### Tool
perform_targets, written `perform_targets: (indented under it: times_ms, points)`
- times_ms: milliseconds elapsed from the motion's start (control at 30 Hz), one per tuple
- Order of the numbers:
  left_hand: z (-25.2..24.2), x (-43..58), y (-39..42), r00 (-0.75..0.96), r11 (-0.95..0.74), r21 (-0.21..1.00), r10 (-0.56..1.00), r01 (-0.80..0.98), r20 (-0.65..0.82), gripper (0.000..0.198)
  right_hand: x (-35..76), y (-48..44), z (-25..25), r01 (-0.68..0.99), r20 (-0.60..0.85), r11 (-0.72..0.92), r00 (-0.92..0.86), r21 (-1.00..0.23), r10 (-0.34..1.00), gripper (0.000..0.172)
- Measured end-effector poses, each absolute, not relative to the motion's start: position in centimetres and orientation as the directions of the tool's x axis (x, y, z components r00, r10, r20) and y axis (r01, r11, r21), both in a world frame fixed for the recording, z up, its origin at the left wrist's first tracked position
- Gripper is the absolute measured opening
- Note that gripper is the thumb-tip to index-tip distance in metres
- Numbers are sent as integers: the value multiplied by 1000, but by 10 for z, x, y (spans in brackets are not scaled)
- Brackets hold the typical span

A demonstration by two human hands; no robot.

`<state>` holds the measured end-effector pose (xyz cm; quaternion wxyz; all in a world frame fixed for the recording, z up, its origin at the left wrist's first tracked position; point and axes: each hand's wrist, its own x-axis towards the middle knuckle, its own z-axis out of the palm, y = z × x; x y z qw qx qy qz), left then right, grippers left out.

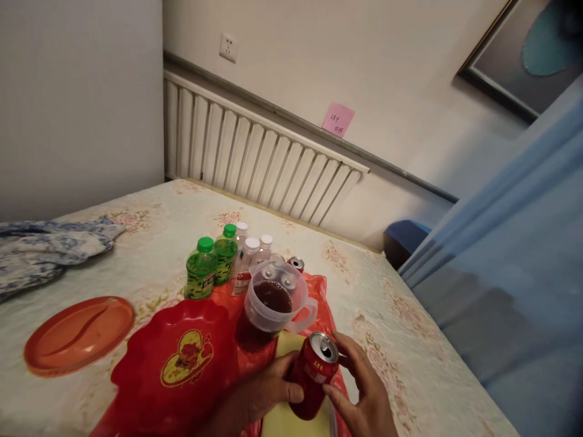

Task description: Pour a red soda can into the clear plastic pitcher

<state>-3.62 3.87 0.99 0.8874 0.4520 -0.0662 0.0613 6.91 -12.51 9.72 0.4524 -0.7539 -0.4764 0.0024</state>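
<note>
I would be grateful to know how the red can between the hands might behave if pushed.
The red can would probably roll if knocked over, being cylindrical. Its opened top might let any liquid inside spill.

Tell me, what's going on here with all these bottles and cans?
A person holds an opened red can between the left hand and the right hand. Just beyond it is a clear plastic jug, partly filled with dark liquid. Farther back stand green-capped bottles and white-capped bottles. A red scalloped tray lies to the left.
</note>
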Motion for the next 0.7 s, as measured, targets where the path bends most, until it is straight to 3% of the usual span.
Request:
perform_targets:
  times_ms: [100, 200, 700]
  points:
    - [9, -35, 38, 985, 576, 803, 26, -153, 169, 79, 66, -126, 98, 835, 498, -136, 440, -534, 747, 59]
    - [11, -35, 38, 985, 574, 806, 8, -147, 174, 82, 65, -126, 99, 872, 508, -122, 384, -474, 771, 59]
    - [32, -38, 39, 996, 550, 832, 1, -75, 89, 80, 60, -123, 99, 856, 455, -92, 358, -509, 815, 55]
